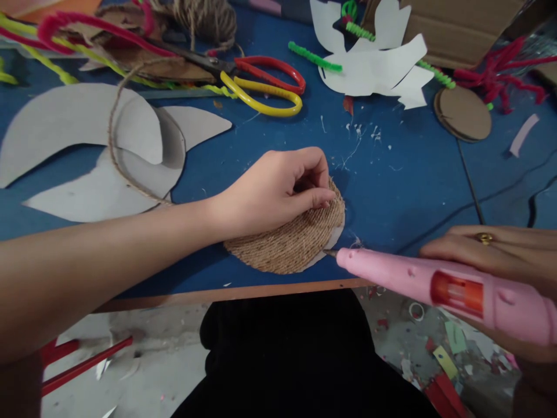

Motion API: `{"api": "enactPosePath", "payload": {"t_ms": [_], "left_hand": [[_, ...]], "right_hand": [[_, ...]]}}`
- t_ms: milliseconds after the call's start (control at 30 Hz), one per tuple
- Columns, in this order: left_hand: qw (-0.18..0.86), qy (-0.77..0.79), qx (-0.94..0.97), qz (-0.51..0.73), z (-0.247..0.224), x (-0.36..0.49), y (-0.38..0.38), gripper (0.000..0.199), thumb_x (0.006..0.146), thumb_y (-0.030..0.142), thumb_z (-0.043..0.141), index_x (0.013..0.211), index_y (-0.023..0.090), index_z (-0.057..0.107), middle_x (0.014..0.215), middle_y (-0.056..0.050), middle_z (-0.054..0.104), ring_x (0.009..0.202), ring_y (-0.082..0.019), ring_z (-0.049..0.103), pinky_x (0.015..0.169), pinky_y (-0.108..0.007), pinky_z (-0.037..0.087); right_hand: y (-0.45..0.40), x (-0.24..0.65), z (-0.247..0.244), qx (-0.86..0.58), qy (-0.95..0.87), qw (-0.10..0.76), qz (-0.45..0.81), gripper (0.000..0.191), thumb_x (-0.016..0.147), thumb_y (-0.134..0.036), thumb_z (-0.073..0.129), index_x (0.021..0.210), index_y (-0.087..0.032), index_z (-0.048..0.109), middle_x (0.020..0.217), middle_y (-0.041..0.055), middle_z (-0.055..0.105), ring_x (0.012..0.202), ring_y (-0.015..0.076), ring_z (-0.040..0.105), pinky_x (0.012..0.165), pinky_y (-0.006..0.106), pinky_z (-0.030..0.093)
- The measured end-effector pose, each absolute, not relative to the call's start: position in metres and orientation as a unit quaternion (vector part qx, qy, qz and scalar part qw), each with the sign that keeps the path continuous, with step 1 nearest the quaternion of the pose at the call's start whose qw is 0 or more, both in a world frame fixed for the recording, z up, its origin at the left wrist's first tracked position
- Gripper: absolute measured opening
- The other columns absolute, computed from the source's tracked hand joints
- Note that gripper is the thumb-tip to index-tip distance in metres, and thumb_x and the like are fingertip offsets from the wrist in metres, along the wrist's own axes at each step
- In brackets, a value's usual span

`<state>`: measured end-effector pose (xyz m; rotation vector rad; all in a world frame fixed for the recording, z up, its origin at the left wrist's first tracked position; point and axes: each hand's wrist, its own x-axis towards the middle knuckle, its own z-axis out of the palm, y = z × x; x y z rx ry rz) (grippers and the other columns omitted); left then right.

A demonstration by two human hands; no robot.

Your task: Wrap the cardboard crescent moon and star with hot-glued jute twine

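Observation:
A rounded paper piece covered in rows of brown twine (282, 247) lies near the table's front edge. Its bare white rim shows at the lower right. My left hand (282, 188) rests across it, thumb and curled fingers closed at its upper right edge. In my right hand (491, 249) is a pink hot glue gun (391, 270), its metal nozzle at the border between the twine and the white rim. A loose strand of twine (114, 136) loops over the paper shapes and passes behind my left forearm.
Red-and-yellow-handled scissors (265, 87) lie behind my left hand, near a twine ball (204, 23). White paper cutouts (369, 64), grey-white curved paper shapes (78, 116), pipe cleaners (500, 75) and cardboard discs (463, 113) surround the work. Scraps litter the floor.

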<state>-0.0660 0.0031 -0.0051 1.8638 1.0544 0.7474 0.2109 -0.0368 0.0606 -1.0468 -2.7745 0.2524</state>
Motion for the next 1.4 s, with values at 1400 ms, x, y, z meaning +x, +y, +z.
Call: {"api": "enactPosePath", "payload": {"t_ms": [1400], "left_hand": [[0.145,0.159,0.946,0.243,0.003,-0.080,-0.033,0.011,0.093,0.012,0.050,0.092,0.015,0.060,0.089,-0.006,0.067,0.082,-0.015,0.064,0.071,-0.026,0.053]], "right_hand": [[0.038,0.231,-0.006,-0.476,-0.832,0.271,0.085,0.025,0.077,-0.045,0.064,0.065,-0.023,0.062,0.049,-0.0016,0.050,0.045,0.0166,0.049,0.045,0.032,0.037]]}}
